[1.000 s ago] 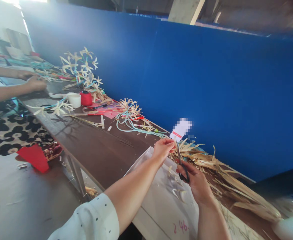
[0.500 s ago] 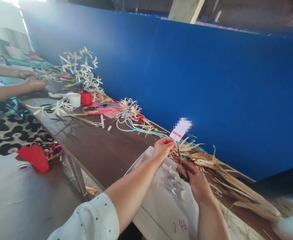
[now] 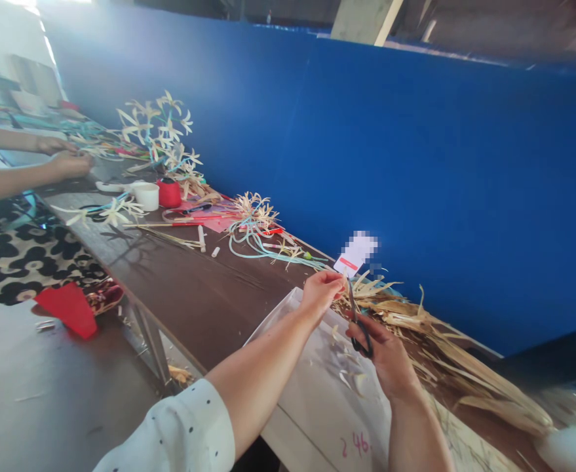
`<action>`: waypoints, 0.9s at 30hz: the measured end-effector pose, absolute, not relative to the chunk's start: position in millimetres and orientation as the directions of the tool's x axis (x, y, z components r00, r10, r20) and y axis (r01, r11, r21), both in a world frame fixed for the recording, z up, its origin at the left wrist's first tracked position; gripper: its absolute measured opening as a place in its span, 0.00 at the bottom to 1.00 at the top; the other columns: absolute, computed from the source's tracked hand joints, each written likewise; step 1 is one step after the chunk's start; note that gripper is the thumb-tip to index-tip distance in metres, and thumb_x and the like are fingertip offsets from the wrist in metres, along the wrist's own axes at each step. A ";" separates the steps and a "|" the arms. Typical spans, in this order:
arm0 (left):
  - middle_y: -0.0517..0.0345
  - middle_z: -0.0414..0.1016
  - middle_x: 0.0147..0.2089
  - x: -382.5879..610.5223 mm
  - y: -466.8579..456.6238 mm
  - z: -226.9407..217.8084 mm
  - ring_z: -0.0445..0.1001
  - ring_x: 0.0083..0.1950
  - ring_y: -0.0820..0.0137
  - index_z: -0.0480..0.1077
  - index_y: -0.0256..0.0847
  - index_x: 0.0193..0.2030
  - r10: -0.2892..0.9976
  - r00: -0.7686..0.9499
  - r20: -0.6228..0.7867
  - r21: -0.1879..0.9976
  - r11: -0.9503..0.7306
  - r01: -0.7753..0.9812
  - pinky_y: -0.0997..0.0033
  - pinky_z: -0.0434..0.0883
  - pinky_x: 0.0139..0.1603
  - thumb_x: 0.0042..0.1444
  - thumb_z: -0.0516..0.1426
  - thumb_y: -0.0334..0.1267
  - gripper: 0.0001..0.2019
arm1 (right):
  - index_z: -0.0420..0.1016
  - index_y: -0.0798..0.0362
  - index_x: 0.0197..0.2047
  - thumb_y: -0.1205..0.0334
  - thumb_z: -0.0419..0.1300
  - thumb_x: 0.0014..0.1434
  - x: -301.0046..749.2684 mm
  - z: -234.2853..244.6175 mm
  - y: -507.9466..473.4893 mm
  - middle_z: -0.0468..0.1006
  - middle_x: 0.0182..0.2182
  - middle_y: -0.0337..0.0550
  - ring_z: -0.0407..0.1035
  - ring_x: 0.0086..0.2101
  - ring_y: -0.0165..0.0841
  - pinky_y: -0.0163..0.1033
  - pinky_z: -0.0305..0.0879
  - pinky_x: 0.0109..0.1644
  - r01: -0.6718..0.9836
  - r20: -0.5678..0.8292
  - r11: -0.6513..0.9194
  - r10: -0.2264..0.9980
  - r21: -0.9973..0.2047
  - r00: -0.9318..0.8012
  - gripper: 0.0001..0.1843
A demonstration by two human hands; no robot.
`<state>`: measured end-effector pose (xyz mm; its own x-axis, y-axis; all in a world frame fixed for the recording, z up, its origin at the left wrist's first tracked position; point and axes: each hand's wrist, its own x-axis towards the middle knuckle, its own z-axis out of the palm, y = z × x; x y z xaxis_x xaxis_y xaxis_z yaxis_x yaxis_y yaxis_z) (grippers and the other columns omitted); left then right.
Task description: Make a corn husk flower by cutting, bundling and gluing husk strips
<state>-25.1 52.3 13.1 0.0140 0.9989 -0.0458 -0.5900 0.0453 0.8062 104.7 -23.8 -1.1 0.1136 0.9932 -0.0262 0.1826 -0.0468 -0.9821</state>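
Observation:
Black-handled scissors (image 3: 359, 328) are gripped in my right hand (image 3: 383, 354), fingers around the handles and blades pointing up and away. My left hand (image 3: 322, 292) is closed in a pinch beside the blade tips. A small pale piece of husk (image 3: 345, 271) shows at its fingertips, mostly hidden by them. Below both hands lies a white tray-like box lid (image 3: 317, 400) with pink handwritten figures, and curled pale clippings (image 3: 351, 377) rest in it. Dry corn husks (image 3: 400, 311) are heaped just beyond my right hand.
A white and red card (image 3: 354, 255) stands by the blue wall partition (image 3: 405, 170). Along the brown table (image 3: 204, 282) lie husk flowers (image 3: 255, 213), light-blue stems (image 3: 263, 249), a white tape roll (image 3: 146, 196) and a red spool (image 3: 170, 193). Another person's hands (image 3: 66, 160) work at the far left.

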 end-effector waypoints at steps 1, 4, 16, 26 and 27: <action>0.59 0.71 0.23 -25.1 52.2 13.2 0.69 0.25 0.79 0.71 0.35 0.27 0.999 0.015 -0.047 0.806 0.047 -0.590 0.80 0.66 0.27 0.43 0.60 0.32 0.03 | 0.77 0.49 0.44 0.52 0.67 0.42 104.4 -0.9 -24.1 0.78 0.29 0.40 0.69 0.28 0.33 0.35 0.62 0.30 0.185 -0.025 -0.046 0.993 -0.982 0.113 0.24; 0.58 0.72 0.24 -24.9 52.3 12.8 0.70 0.25 0.78 0.71 0.35 0.27 0.999 0.020 -0.048 0.805 0.050 -0.591 0.79 0.66 0.27 0.43 0.60 0.32 0.03 | 0.78 0.48 0.42 0.52 0.67 0.41 103.9 -0.1 -24.2 0.78 0.28 0.39 0.69 0.29 0.34 0.35 0.63 0.31 0.183 -0.022 -0.043 0.993 -0.982 0.112 0.22; 0.59 0.72 0.24 -24.8 52.8 11.3 0.69 0.24 0.79 0.72 0.35 0.26 0.998 0.026 -0.049 0.802 0.054 -0.594 0.79 0.66 0.28 0.40 0.61 0.32 0.04 | 0.78 0.49 0.42 0.54 0.68 0.42 107.5 -3.1 -22.3 0.77 0.27 0.38 0.67 0.27 0.32 0.35 0.61 0.31 0.144 -0.034 -0.048 0.994 -0.988 0.101 0.22; 0.58 0.71 0.24 -25.1 51.4 13.4 0.69 0.24 0.79 0.72 0.35 0.26 0.998 0.030 -0.061 0.802 0.067 -0.594 0.81 0.66 0.27 0.42 0.60 0.31 0.03 | 0.77 0.49 0.44 0.54 0.67 0.43 111.8 -7.2 -20.4 0.76 0.27 0.38 0.67 0.29 0.33 0.35 0.61 0.32 0.155 -0.019 -0.030 0.997 -0.988 0.075 0.22; 0.58 0.71 0.24 -25.2 51.3 13.4 0.69 0.24 0.79 0.71 0.35 0.26 0.997 0.030 -0.065 0.801 0.070 -0.594 0.81 0.66 0.27 0.41 0.61 0.31 0.03 | 0.77 0.49 0.44 0.54 0.67 0.44 111.9 -7.3 -20.4 0.76 0.27 0.38 0.67 0.29 0.33 0.35 0.61 0.32 0.161 -0.016 -0.028 0.997 -0.987 0.076 0.22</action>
